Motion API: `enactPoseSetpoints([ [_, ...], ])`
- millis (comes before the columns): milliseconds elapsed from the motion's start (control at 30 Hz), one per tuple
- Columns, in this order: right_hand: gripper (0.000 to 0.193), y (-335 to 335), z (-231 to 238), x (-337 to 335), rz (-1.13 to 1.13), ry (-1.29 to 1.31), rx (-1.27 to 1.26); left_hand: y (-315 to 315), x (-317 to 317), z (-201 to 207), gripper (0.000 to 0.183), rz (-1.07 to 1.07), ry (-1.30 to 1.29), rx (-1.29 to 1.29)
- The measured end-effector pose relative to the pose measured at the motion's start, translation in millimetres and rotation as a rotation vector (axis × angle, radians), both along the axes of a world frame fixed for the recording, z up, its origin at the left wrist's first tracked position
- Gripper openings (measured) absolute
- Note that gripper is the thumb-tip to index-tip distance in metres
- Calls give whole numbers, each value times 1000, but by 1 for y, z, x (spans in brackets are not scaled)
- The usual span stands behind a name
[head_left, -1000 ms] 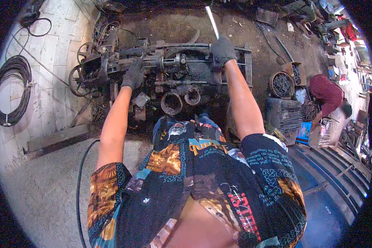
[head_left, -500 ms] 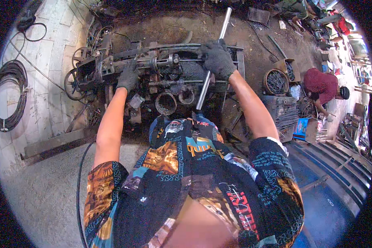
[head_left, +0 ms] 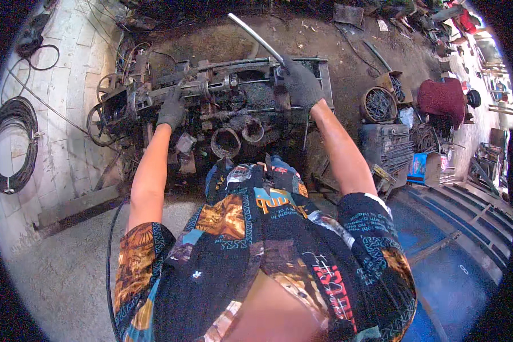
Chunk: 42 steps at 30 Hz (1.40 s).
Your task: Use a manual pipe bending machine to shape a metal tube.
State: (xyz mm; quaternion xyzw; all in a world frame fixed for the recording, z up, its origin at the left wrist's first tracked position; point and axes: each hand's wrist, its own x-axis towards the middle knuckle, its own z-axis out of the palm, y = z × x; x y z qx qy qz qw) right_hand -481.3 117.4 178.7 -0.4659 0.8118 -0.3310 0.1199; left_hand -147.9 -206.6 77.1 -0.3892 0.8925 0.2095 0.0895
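Note:
A dark, greasy machine [head_left: 211, 88] with long rails and a central spindle lies ahead of me. My right hand [head_left: 301, 82], in a dark grey glove, is closed around a shiny round metal bar [head_left: 256, 37] at the machine's right end. From that hand the bar slants up to the far left; its lower part is hidden behind the hand. My left hand [head_left: 172, 109], gloved alike, rests at the machine's left part beside the spindle housing. Its fingers blend into the dark metal, so their grip is hidden. Two round containers [head_left: 226, 143] sit below the rails.
Spoked handwheels [head_left: 101, 117] are on the machine's left side. A coil of black cable [head_left: 14, 145] hangs on the pale wall. To the right stand a round tub of metal pieces [head_left: 380, 105], stacked rods [head_left: 386, 148] and a blue box [head_left: 419, 168]. Another person [head_left: 442, 102] bends over beyond.
The metal bar has swung from leaning right to slanting far left, with my right hand on it. My left hand stays at about the same place. The other person's arm has shifted.

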Motion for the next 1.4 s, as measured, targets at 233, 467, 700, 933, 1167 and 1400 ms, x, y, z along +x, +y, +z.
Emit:
enactPoseSetpoints([
  [233, 41, 17, -45, -30, -45, -47, -169, -9, -1, -3, 64, -158, -78, -160],
  [467, 27, 71, -131, -36, -565, -1761, -444, -1, 6, 9, 63, -98, -103, -125],
  [700, 33, 10, -184, 3, -527, -702, -101, -2, -2, 27, 62, -12, -212, -31],
  [933, 31, 11, -190, -11, -531, -190, 183, -3, 9, 21, 60, -97, -153, -183],
  [1167, 25, 101, -153, -99, -1329, -1226, -1114, -20, 14, 5, 59, -126, -255, -159],
  [1400, 14, 266, -185, -115, -869, -1245, -552, -42, 27, -13, 59, -87, -194, -126],
])
